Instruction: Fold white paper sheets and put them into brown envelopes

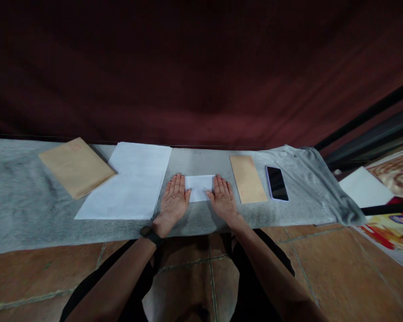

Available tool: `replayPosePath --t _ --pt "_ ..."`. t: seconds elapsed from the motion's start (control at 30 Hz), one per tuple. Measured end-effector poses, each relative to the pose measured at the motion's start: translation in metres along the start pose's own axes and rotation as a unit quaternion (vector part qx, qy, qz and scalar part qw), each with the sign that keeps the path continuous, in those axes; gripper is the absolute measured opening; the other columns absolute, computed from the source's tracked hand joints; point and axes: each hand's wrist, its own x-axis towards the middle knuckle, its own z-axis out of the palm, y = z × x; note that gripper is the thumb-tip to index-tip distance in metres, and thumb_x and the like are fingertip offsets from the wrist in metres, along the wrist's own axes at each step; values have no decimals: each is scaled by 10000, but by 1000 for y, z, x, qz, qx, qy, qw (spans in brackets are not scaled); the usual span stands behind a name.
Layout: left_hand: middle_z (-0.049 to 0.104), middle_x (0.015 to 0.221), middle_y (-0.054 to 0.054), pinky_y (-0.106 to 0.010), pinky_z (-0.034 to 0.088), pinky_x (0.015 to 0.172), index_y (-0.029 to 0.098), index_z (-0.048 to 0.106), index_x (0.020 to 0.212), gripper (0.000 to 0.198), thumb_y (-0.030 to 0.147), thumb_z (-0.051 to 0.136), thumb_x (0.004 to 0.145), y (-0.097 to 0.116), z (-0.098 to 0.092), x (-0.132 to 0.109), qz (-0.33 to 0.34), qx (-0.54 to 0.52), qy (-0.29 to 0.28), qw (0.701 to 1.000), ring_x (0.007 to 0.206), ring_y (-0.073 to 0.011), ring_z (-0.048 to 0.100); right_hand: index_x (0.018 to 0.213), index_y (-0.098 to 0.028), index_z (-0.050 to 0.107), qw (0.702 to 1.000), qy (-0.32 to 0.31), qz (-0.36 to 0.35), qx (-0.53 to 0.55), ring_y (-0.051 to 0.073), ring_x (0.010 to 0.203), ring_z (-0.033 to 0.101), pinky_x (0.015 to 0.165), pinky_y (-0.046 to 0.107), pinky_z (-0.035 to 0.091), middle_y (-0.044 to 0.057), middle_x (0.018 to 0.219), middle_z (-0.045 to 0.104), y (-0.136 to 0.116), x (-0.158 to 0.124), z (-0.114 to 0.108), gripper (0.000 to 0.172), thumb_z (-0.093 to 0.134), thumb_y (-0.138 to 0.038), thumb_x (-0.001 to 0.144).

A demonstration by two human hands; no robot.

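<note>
A small folded white paper (199, 185) lies on the grey cloth-covered table (27, 210) in front of me. My left hand (174, 199) rests flat on its left end, fingers stretched out together, a dark band on the wrist. On the paper's right end my right hand (222, 197) presses flat, fingers extended. Both palms face down; neither hand grips anything.
A stack of white sheets (130, 181) lies to the left, with a pile of brown envelopes (75, 166) beyond it. To the right lie one brown envelope (247, 178) and a black phone (276, 183). A dark red curtain (201, 71) hangs behind. Tiled floor shows below.
</note>
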Motion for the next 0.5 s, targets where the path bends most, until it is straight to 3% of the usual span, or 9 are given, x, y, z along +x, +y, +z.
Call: replayPosePath --t 0.5 --pt "326 1665 -227 -510 269 1273 -26 357 1570 649 349 285 1045 -3 -7 -5 -46 2 -2 999 1561 -347 298 1601 -32 348 999 12 39 1 337 1529 363 1234 536 303 209 1660 348 7 -5 -4 610 326 -382 1101"
